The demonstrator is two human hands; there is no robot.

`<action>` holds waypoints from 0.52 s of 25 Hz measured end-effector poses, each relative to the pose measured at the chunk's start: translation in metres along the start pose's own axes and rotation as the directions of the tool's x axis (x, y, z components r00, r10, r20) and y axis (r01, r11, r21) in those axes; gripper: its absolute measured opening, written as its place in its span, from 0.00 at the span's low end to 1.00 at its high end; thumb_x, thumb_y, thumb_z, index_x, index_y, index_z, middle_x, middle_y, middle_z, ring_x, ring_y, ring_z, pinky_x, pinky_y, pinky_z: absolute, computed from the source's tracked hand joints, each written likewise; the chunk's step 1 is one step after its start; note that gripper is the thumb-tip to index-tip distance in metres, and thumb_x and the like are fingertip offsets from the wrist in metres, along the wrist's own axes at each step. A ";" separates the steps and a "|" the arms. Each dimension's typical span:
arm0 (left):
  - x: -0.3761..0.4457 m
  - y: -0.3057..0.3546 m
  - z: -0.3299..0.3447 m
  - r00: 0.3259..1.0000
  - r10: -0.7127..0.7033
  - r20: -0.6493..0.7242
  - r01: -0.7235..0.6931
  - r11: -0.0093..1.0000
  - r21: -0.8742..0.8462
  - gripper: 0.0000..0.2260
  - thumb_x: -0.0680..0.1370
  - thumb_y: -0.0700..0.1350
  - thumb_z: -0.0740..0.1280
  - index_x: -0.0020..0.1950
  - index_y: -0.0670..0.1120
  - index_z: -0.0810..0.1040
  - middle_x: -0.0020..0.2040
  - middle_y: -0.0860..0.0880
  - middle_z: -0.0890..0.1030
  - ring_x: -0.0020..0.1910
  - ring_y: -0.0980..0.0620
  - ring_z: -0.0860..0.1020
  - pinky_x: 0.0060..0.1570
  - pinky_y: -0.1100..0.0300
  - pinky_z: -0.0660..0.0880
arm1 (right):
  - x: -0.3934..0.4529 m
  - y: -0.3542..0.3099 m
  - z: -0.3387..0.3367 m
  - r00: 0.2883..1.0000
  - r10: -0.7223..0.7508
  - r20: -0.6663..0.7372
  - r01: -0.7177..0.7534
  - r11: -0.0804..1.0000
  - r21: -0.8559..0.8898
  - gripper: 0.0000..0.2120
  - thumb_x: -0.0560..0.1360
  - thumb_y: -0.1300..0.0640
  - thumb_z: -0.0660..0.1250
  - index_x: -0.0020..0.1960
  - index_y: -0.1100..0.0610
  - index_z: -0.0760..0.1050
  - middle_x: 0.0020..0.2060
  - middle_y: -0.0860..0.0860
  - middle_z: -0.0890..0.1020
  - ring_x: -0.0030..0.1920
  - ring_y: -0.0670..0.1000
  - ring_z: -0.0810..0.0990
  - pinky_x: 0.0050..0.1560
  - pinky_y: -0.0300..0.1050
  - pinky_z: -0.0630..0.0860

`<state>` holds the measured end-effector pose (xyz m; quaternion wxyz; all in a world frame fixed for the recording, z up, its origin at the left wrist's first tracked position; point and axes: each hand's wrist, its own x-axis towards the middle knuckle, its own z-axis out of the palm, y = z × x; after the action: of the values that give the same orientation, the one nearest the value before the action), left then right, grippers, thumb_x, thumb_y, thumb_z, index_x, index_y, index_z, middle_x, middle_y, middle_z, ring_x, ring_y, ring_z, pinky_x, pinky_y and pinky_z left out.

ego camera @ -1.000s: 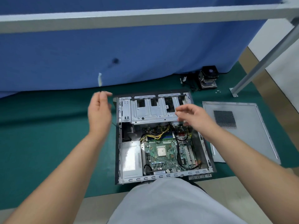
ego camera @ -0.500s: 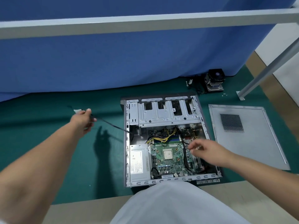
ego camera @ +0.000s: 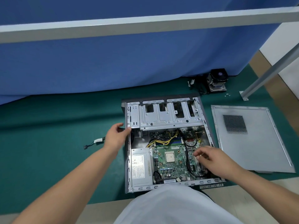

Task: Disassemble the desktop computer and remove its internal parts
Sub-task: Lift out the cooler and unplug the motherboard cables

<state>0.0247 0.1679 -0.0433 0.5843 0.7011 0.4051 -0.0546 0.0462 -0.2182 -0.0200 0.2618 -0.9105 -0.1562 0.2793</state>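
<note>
Green mat (ego camera: 48, 159) on the floor, blue cloth partition (ego camera: 113, 62) behind it, grey frame bar (ego camera: 145, 21) across the top. Nearest: person's white-clad lap at the bottom edge, both forearms reaching forward. Desktop case (ego camera: 166, 143) lies flat and open on the mat right in front of the lap, side off. Inside, near end: silver power supply (ego camera: 141, 167) at the left, green motherboard (ego camera: 171, 160) beside it with the bare CPU (ego camera: 170, 156) in the middle, black cable (ego camera: 189, 165) looping across the board's right part, yellow wire bundle (ego camera: 161, 139) running up toward the far end. Right hand (ego camera: 210, 159) is over the right side of the motherboard, fingers bent and drawn together, tips down at the board near the expansion slots; can't tell if it's pinching anything or just touching. Left hand (ego camera: 117, 136) is at the case's left wall, thumb and fingers loosely curved at the wall's edge by the corner of the drive cage; grip vs. just resting there, can't tell. Left of that hand, a short loose cable (ego camera: 95, 142) with a white tag lies on the mat, apart from the case. Far end of the case: metal drive cage (ego camera: 168, 115), bays visible. Right of the case, the grey side panel (ego camera: 250, 136) lies flat on the mat, vent mesh up. Farthest, by the cloth: CPU cooler with fan (ego camera: 217, 80), small bits and screws (ego camera: 227, 94) near it, and a slanted frame leg (ego camera: 267, 73) bolted at its foot.
</note>
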 end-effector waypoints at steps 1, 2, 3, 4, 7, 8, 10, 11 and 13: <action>-0.003 -0.002 0.004 0.998 0.048 -0.035 -0.047 0.998 0.032 0.18 0.79 0.46 0.74 0.67 0.46 0.77 0.51 0.49 0.80 0.48 0.49 0.79 0.57 0.54 0.78 | 0.002 0.002 0.000 1.000 -0.007 -0.016 0.007 0.999 -0.036 0.06 0.81 0.54 0.68 0.54 0.44 0.80 0.51 0.40 0.80 0.40 0.35 0.80 0.40 0.28 0.71; -0.006 -0.003 0.006 0.995 0.073 -0.075 -0.071 0.997 0.017 0.12 0.79 0.43 0.74 0.61 0.46 0.80 0.47 0.50 0.81 0.46 0.50 0.79 0.52 0.57 0.77 | 0.003 0.003 0.002 0.999 -0.001 -0.034 0.000 0.999 -0.044 0.06 0.82 0.55 0.67 0.54 0.45 0.81 0.50 0.41 0.80 0.36 0.37 0.81 0.39 0.29 0.71; -0.007 -0.004 0.006 0.991 0.077 -0.111 -0.079 0.997 -0.019 0.07 0.79 0.41 0.73 0.56 0.47 0.81 0.45 0.50 0.81 0.45 0.50 0.78 0.49 0.59 0.76 | 0.004 0.006 0.003 0.998 0.011 -0.055 -0.013 1.000 -0.029 0.06 0.82 0.55 0.66 0.53 0.46 0.81 0.49 0.42 0.81 0.33 0.39 0.82 0.38 0.29 0.72; -0.006 -0.004 0.004 0.987 0.077 -0.143 -0.084 0.996 -0.039 0.04 0.79 0.40 0.72 0.51 0.48 0.81 0.44 0.50 0.81 0.44 0.50 0.78 0.48 0.59 0.75 | 0.005 0.007 0.005 0.996 0.023 -0.082 -0.024 1.000 -0.003 0.06 0.82 0.55 0.66 0.52 0.46 0.81 0.47 0.43 0.82 0.31 0.40 0.82 0.37 0.30 0.73; 0.002 0.001 -0.006 0.985 0.095 -0.143 -0.100 0.995 -0.027 0.02 0.79 0.39 0.72 0.49 0.46 0.82 0.43 0.48 0.83 0.43 0.49 0.78 0.46 0.60 0.76 | 0.004 0.008 0.009 0.988 0.017 -0.155 -0.016 1.000 0.007 0.06 0.82 0.55 0.67 0.50 0.45 0.81 0.44 0.43 0.83 0.31 0.41 0.83 0.39 0.30 0.73; 0.005 0.003 -0.008 0.987 0.107 -0.123 -0.108 0.994 -0.004 0.02 0.79 0.39 0.72 0.50 0.45 0.83 0.43 0.48 0.83 0.42 0.49 0.78 0.45 0.61 0.76 | 0.004 0.009 0.010 0.986 0.000 -0.168 -0.005 1.000 -0.029 0.06 0.81 0.54 0.67 0.50 0.45 0.81 0.45 0.42 0.83 0.34 0.40 0.82 0.42 0.32 0.74; 0.011 0.009 -0.012 0.990 0.124 -0.073 -0.120 0.991 0.057 0.02 0.79 0.40 0.72 0.51 0.44 0.83 0.43 0.48 0.83 0.42 0.49 0.78 0.44 0.61 0.75 | 0.003 0.007 0.011 0.981 -0.030 -0.190 0.013 0.996 -0.089 0.05 0.81 0.54 0.68 0.51 0.46 0.82 0.46 0.41 0.83 0.41 0.38 0.80 0.48 0.38 0.77; 0.014 0.011 -0.013 0.989 0.138 -0.047 -0.132 0.985 0.115 0.03 0.79 0.41 0.73 0.52 0.44 0.83 0.43 0.48 0.82 0.43 0.49 0.78 0.43 0.61 0.74 | 0.003 0.006 0.012 0.979 -0.033 -0.202 0.013 0.995 -0.101 0.05 0.81 0.55 0.67 0.52 0.48 0.83 0.46 0.41 0.83 0.43 0.38 0.79 0.49 0.40 0.77; 0.019 0.015 -0.013 0.978 0.205 -0.023 -0.190 0.937 0.294 0.05 0.79 0.44 0.73 0.53 0.45 0.82 0.43 0.49 0.81 0.42 0.50 0.78 0.42 0.60 0.72 | 0.004 0.003 0.014 0.972 -0.024 -0.235 -0.008 0.991 -0.134 0.06 0.81 0.56 0.67 0.52 0.51 0.83 0.47 0.44 0.83 0.43 0.41 0.78 0.48 0.40 0.75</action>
<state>0.0421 0.1889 -0.0383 0.4664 0.8176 0.3356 -0.0358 0.0414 -0.2139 -0.0333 0.2178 -0.9522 -0.1462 0.1568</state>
